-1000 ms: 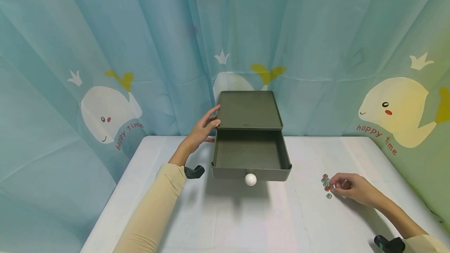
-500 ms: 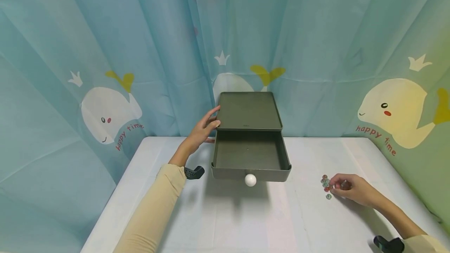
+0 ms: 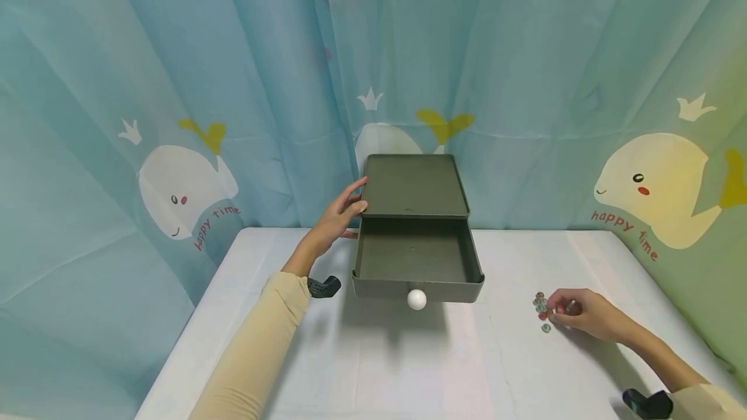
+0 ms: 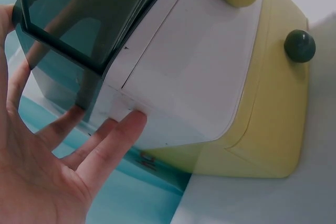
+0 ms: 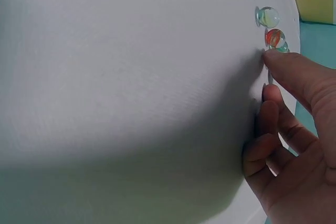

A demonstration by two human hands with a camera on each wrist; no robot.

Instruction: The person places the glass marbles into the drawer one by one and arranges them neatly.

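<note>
Touching left side of dark green box (image 3: 415, 185) with left hand (image 3: 331, 220); seeing drawer (image 3: 411, 258) with white knob (image 3: 417, 299) pulled out at box front. Holding right hand (image 3: 589, 313) at small glassy balls (image 3: 541, 304), right of box.

White table (image 3: 484, 374) — glass marbles (image 3: 541, 306) at right, drawer unit (image 3: 417, 212) mid-back

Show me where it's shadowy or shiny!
Head view: a soft shadow spreads on the table below the drawer; left wrist view: the dark knob glints; right wrist view: a large shadow reaches the right fingers.
</note>
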